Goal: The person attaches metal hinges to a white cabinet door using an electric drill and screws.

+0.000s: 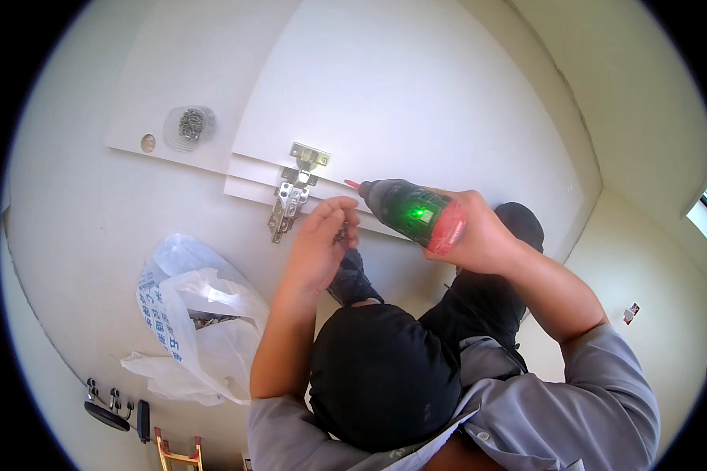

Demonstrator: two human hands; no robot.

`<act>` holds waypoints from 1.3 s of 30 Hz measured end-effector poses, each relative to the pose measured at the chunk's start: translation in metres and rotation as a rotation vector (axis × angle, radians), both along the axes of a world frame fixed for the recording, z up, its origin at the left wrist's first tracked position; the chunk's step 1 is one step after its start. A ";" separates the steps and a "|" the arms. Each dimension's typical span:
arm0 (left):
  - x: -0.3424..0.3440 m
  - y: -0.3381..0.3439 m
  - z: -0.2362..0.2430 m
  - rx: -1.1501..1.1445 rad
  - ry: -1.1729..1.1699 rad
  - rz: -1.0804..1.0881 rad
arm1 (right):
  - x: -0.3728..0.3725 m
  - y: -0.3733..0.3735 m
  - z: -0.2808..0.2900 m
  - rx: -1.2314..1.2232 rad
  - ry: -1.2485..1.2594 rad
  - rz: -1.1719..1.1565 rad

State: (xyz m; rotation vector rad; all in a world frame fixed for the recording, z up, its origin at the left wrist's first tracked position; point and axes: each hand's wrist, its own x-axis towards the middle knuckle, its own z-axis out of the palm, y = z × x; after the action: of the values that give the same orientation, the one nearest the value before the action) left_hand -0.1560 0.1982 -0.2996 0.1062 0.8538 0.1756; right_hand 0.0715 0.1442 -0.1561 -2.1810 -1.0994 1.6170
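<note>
My right hand (pixel 475 231) is wrapped round a black and red cordless drill (pixel 397 206), a green light glowing on its body. The red tip points left over the near edge of a white panel (pixel 401 102). Between the drill and a metal cabinet hinge is my left hand (pixel 322 231), its fingers curled over small dark metal pieces that look like screws. That cabinet hinge (pixel 289 200) lies across the panel's edge, its arm reaching toward me. Its cup plate (pixel 312 155) rests on the panel's face. The drill tip is apart from the hinge.
A clear dish (pixel 187 128) of screws stands on another white panel (pixel 173 71), near a round hole (pixel 148 143). An open plastic bag (pixel 200 322) with metal parts inside lies at the left. My shoe (pixel 353 276) is beside the panel's edge. A red-and-yellow frame (pixel 179 455) shows lower left.
</note>
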 end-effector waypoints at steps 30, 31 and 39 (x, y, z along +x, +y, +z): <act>0.006 -0.014 -0.053 -0.132 -0.255 0.331 | 0.005 -0.031 -0.015 -0.047 0.174 -0.097; 0.006 -0.014 -0.053 -0.149 -0.274 0.336 | 0.004 -0.031 -0.015 -0.038 0.174 -0.097; 0.013 -0.007 -0.033 -0.277 -0.100 0.328 | 0.000 -0.024 -0.017 -0.017 0.165 -0.065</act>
State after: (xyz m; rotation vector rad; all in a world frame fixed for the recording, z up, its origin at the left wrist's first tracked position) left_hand -0.1426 0.1912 -0.3327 -0.3020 0.7836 0.3641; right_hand 0.0714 0.1197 -0.1726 -2.0282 -0.9616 1.7474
